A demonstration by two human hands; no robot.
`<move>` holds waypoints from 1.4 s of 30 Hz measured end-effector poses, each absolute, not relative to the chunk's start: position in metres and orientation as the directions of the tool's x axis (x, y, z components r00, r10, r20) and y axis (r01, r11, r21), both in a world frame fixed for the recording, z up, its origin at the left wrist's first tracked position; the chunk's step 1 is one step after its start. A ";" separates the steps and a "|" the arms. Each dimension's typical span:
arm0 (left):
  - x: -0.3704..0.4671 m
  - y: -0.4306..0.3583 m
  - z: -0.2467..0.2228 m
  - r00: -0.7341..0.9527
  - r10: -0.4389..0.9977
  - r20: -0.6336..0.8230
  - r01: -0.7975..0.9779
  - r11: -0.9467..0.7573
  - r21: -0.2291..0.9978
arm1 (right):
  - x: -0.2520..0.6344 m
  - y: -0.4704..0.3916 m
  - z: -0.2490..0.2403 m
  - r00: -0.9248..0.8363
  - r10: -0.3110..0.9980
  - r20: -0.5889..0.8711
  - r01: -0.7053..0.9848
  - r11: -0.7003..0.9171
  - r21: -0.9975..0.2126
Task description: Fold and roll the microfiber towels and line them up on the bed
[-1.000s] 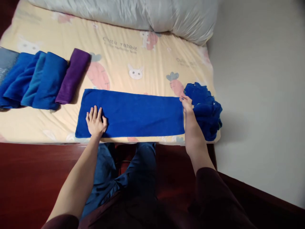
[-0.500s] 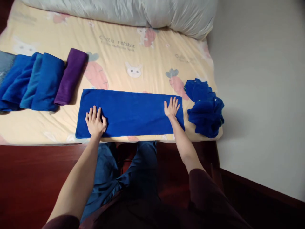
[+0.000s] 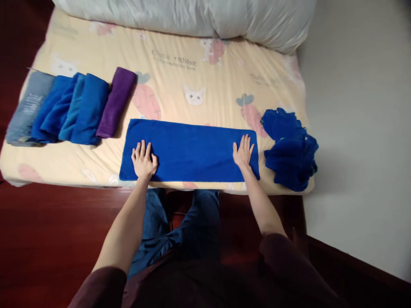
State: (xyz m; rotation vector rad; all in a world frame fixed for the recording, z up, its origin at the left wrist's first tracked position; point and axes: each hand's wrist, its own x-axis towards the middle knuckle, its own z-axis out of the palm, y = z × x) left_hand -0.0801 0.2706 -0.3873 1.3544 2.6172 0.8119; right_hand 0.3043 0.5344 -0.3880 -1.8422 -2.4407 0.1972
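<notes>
A blue towel [image 3: 195, 152] lies flat as a long strip along the near edge of the bed. My left hand [image 3: 144, 161] rests palm down on its left part, fingers stretched out. Near the towel's right end, my right hand [image 3: 243, 150] also lies flat on it, fingers extended. Neither hand grips the cloth. Just right of the strip sits a crumpled heap of blue cloth [image 3: 290, 149]. To the left, a folded purple towel [image 3: 117, 102] lies at the end of a row, beside a folded blue towel [image 3: 90, 109].
More folded blue towels [image 3: 56, 109] and a grey-blue towel [image 3: 30, 109] with lettering continue the row leftward. A pale quilt [image 3: 192, 17] lies across the back of the bed [image 3: 180, 92]. A white wall [image 3: 359, 128] stands at the right; dark red floor [image 3: 58, 239] lies below.
The view has turned left, so everything sits further right and the grey-blue towel shows fully. My right hand has slid slightly toward me on the towel; my left hand stays flat.
</notes>
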 end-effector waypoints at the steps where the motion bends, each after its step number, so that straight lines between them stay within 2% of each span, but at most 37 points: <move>1: -0.080 0.271 -0.387 -0.603 0.782 0.158 0.733 0.466 0.495 | 0.317 0.516 -0.391 -0.316 0.949 -0.007 0.939 0.311 -0.149; 6: -0.081 0.271 -0.388 -0.598 0.786 0.159 0.730 0.452 0.514 | 0.382 0.476 -0.393 -0.156 0.988 0.018 0.980 0.157 -0.121; 9: -0.080 0.271 -0.387 -0.601 0.782 0.162 0.733 0.459 0.502 | 0.377 0.470 -0.380 -0.128 0.991 0.033 0.985 0.131 -0.109; 13: -0.079 0.270 -0.387 -0.595 0.789 0.150 0.735 0.459 0.499 | 0.309 0.418 -0.376 -0.176 0.971 0.163 0.966 0.202 -0.164; 15: -0.080 0.270 -0.388 -0.596 0.790 0.142 0.733 0.463 0.498 | 0.273 0.382 -0.385 -0.250 0.957 0.151 0.936 0.278 -0.215; 18: -0.081 0.270 -0.389 -0.595 0.793 0.135 0.740 0.473 0.478 | 0.242 0.346 -0.403 -0.210 0.964 0.162 0.927 0.249 -0.279; 24: -0.079 0.271 -0.388 -0.585 0.797 0.150 0.769 0.486 0.414 | 0.243 0.344 -0.419 -0.174 0.959 0.223 0.921 0.239 -0.308; 33: -0.065 0.273 -0.386 -0.582 0.802 0.130 0.760 0.480 0.438 | 0.243 0.345 -0.426 -0.168 0.948 0.269 0.904 0.257 -0.343; 35: -0.038 0.285 -0.383 -0.509 0.852 0.126 0.805 0.418 0.421 | 0.244 0.344 -0.427 -0.166 0.948 0.273 0.899 0.259 -0.354; 38: 0.020 0.312 -0.376 -0.255 0.958 0.131 0.900 0.186 0.395 | 0.244 0.344 -0.428 -0.163 0.946 0.280 0.896 0.261 -0.360; 42: 0.083 0.345 -0.373 0.023 0.990 0.138 0.922 -0.074 0.381 | 0.244 0.345 -0.428 -0.167 0.945 0.281 0.894 0.266 -0.361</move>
